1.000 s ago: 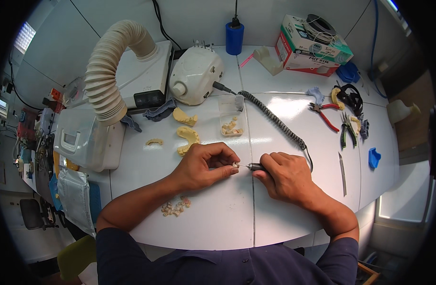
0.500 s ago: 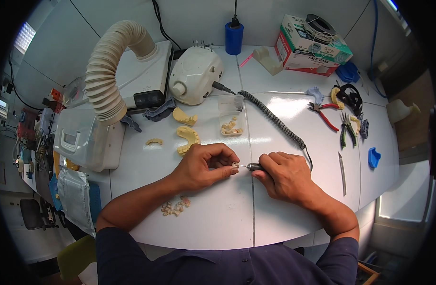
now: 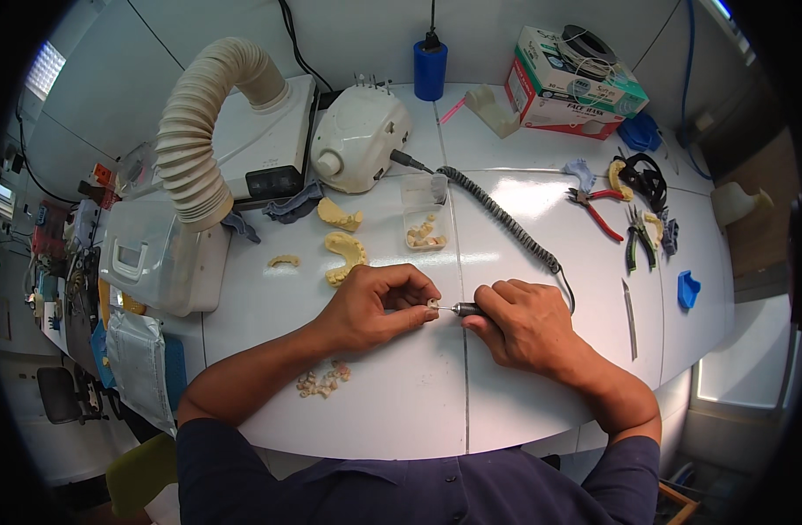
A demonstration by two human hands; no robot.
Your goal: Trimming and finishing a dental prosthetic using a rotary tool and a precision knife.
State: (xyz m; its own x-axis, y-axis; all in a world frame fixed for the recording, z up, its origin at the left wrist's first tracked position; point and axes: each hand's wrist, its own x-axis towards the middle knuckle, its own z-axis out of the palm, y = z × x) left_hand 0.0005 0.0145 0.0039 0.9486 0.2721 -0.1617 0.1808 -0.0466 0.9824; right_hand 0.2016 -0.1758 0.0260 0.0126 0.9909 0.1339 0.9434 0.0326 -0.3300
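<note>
Between the thumb and fingers of my left hand [image 3: 379, 306] is a small cream dental piece [image 3: 432, 304], perhaps a crown; its exact shape is too small to tell. My right hand [image 3: 528, 324] grips a dark rotary handpiece [image 3: 468, 309]. The thin metal bur [image 3: 447, 307] on its tip reaches to the piece and appears to touch it. Beyond my left hand lie a yellow dental cast [image 3: 344, 255] shaped like an arch and a second yellow cast [image 3: 338, 215]. Loose tooth-coloured pieces [image 3: 324, 380] are heaped beside my left forearm.
A small clear box [image 3: 427, 238] holds more pieces. Behind it stand a white control unit [image 3: 362, 140] with a coiled cord [image 3: 502, 210] and a ribbed hose [image 3: 191, 131]. To the right lie red-handled pliers [image 3: 600, 214], green-handled pliers [image 3: 639, 241], a knife [image 3: 629, 319] and a blue tray [image 3: 688, 290].
The handpiece and my right hand have shifted very slightly to the left. My left hand keeps its hold on the small piece, almost unmoved.
</note>
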